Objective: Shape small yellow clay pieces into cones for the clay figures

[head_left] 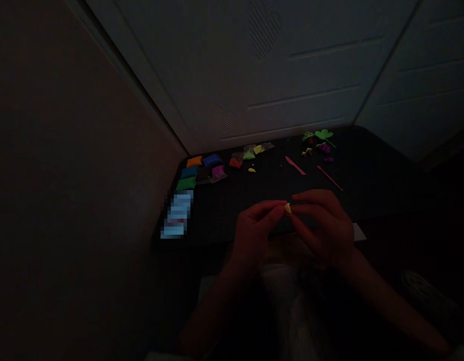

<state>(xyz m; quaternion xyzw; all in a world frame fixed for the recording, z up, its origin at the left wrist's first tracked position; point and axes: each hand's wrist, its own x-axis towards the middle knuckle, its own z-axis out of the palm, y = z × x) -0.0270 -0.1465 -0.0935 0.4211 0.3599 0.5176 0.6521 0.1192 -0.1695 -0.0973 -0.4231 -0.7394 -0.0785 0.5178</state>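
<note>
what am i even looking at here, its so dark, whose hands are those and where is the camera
There is one picture, taken by a camera worn on a person's head, looking forward and down. That is why two bare hands come up from the bottom: they are the wearer's own. No machine is involved.

The left hand and right hand meet above a dark table and pinch a small yellow lump between their fingertips; it looks like modelling clay.

At the table's far left lie small coloured packets: orange, blue, green, purple and others. Nearer the middle sits another little yellow piece. To the right are two thin pink tools and some small finished shapes, green and purple. A patch near the packets is blurred out.

Behind the table stand pale panelled doors. The room is very dim, so finer details cannot be told.
</note>
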